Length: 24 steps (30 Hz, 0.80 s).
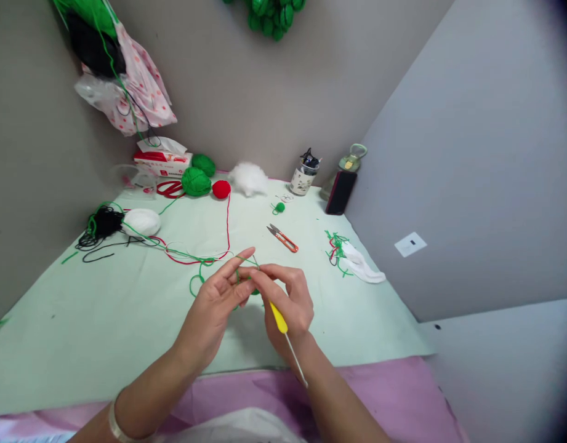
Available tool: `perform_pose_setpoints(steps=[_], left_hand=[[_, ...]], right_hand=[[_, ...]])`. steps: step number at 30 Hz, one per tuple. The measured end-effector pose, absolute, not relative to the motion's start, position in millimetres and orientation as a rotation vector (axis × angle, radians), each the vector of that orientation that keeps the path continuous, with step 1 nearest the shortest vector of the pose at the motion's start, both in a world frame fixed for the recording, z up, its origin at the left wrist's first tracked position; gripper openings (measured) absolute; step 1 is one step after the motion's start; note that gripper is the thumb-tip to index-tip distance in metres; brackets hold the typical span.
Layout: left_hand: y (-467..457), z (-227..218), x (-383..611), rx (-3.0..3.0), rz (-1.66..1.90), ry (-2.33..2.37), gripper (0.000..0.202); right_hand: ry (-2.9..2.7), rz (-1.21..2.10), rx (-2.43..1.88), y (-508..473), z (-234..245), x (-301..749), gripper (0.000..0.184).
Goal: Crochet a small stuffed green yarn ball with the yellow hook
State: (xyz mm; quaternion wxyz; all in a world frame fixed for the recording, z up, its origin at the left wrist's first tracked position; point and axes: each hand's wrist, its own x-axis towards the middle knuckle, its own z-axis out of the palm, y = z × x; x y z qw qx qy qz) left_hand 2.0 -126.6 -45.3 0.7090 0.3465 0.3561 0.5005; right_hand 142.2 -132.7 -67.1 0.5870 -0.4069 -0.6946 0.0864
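My right hand (287,299) is closed around a crochet hook (278,317) with a yellow grip. One thin metal end slants back over my wrist; the other points up between my hands. Green yarn (196,284) runs from the left over the raised index finger of my left hand (220,299). My left thumb and other fingers pinch a small green crochet piece (254,291), mostly hidden by my fingers. Both hands meet above the front middle of the table.
Orange thread snips (283,238) lie beyond my hands, near a small green ball (280,208). Behind are a red yarn ball (221,189), green yarn balls (196,182), white stuffing (249,179) and a tissue box (165,163). A phone (341,192) leans at right; yarn scraps (338,245) lie nearer.
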Motion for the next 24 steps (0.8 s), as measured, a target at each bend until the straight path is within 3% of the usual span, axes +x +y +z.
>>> perform_pose_setpoints(steps=[2, 9, 15, 17, 20, 22, 24], left_hand=[[-128, -44, 1, 0.661, 1.055, 0.742, 0.045], [-118, -38, -10, 0.555, 0.987, 0.662, 0.039], [-121, -36, -10, 0.649, 0.969, 0.664, 0.039], [-125, -37, -4, 0.748, 1.010, 0.715, 0.045], [-130, -41, 4, 0.827, 1.095, 0.758, 0.057], [-130, -44, 7, 0.755, 1.067, 0.734, 0.054], [-128, -45, 5, 0.636, 1.003, 0.683, 0.044]], right_hand=[[-1.557, 0.253, -0.904, -134, -67, 141, 0.040], [-1.191, 0.808, -0.876, -131, -56, 154, 0.015], [-0.950, 1.113, -0.807, -131, -50, 159, 0.016], [-1.050, 1.059, -0.837, -135, -51, 155, 0.017], [-1.368, 0.622, -0.991, -141, -60, 148, 0.019], [-1.492, 0.306, -1.005, -143, -65, 146, 0.028], [-1.483, 0.264, -0.997, -142, -66, 147, 0.028]])
